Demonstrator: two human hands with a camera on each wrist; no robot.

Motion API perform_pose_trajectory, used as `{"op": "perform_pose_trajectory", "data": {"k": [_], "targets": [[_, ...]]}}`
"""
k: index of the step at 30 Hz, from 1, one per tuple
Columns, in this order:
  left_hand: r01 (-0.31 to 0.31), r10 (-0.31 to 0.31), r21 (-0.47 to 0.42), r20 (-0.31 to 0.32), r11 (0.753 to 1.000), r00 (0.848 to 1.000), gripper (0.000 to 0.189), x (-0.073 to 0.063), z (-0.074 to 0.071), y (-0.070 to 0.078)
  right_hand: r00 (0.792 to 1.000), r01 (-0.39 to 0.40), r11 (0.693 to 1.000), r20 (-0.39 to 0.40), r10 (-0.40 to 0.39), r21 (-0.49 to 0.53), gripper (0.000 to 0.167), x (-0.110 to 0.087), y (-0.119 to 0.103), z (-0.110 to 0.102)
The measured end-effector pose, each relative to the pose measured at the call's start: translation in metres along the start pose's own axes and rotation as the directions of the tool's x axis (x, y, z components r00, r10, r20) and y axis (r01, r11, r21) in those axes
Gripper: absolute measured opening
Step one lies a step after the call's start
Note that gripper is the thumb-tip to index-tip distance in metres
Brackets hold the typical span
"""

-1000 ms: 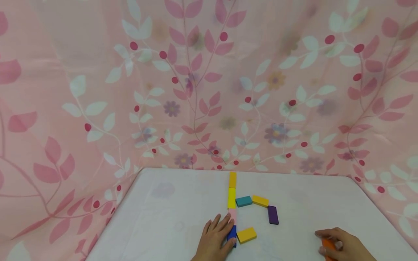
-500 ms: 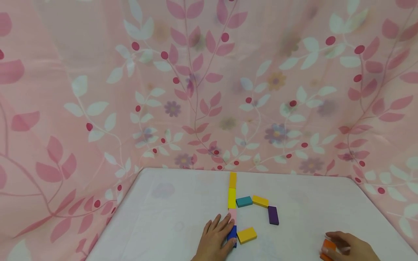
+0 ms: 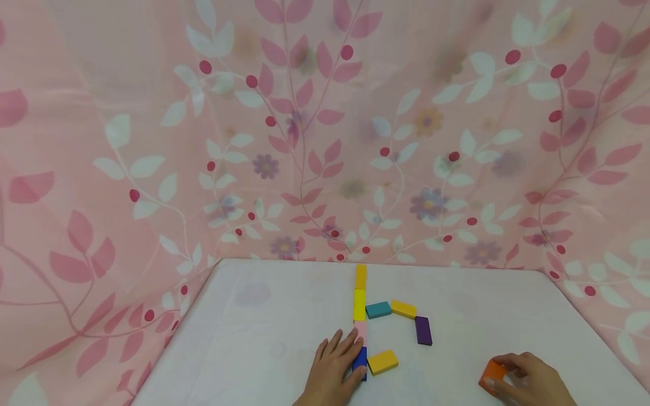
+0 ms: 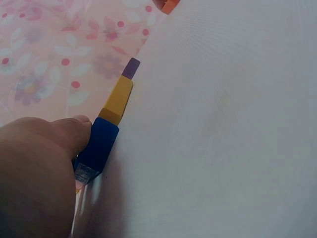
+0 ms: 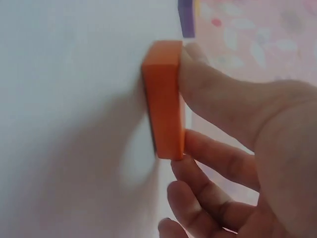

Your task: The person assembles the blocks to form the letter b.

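Observation:
My left hand (image 3: 331, 366) lies on the white table with its fingers spread and straight. Its thumb and index finger touch a blue block (image 3: 361, 357) and cover part of a pink block (image 3: 361, 329). The left wrist view has the thumb along the side of the blue block (image 4: 99, 146). My right hand (image 3: 533, 379) pinches an orange block (image 3: 491, 376) between thumb and fingers, away to the right of the others. Close up in the right wrist view, the orange block (image 5: 166, 106) is held near the table top; whether it touches is unclear.
Beyond the pink block, a bright yellow block (image 3: 359, 305) and an orange-yellow one (image 3: 361, 277) extend the straight row. A teal block (image 3: 378, 309), a yellow block (image 3: 403, 308) and a purple block (image 3: 424, 330) curve off rightward. Another yellow block (image 3: 383, 362) sits beside the blue one.
My right hand has turned the orange block in its grasp and moved it slightly left and up in view. My left hand has stayed put on the row.

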State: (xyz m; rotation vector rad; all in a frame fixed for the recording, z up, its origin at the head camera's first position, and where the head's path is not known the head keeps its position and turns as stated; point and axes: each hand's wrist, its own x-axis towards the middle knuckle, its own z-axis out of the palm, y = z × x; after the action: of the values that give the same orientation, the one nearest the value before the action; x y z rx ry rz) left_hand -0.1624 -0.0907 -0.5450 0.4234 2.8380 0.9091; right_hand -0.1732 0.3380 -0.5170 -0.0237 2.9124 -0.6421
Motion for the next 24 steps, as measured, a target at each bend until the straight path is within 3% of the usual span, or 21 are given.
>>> {"op": "perform_pose_trajectory", "data": {"k": [4,10,17,24], "targets": [[-0.005,0.005,-0.005,-0.006,1.0,1.0,0.065,0.0,0.0,0.0,0.999,0.0,1.0,-0.039,-0.001,-0.022,0.059,0.002,-0.019,0.006],[-0.009,0.009,0.002,-0.013,1.0,1.0,0.065,-0.001,0.0,0.0,0.999,-0.03,0.999,-0.027,0.031,0.034,0.069,0.005,-0.055,0.017],[-0.01,0.01,-0.001,-0.016,1.0,1.0,0.063,-0.002,0.0,0.001,0.999,0.031,0.999,-0.037,-0.029,0.04,0.056,0.01,-0.09,0.026],[-0.004,0.004,0.008,-0.007,1.0,1.0,0.063,0.0,0.0,0.0,0.994,0.05,0.998,-0.095,-0.048,0.023,0.058,0.012,-0.114,0.034]]}}
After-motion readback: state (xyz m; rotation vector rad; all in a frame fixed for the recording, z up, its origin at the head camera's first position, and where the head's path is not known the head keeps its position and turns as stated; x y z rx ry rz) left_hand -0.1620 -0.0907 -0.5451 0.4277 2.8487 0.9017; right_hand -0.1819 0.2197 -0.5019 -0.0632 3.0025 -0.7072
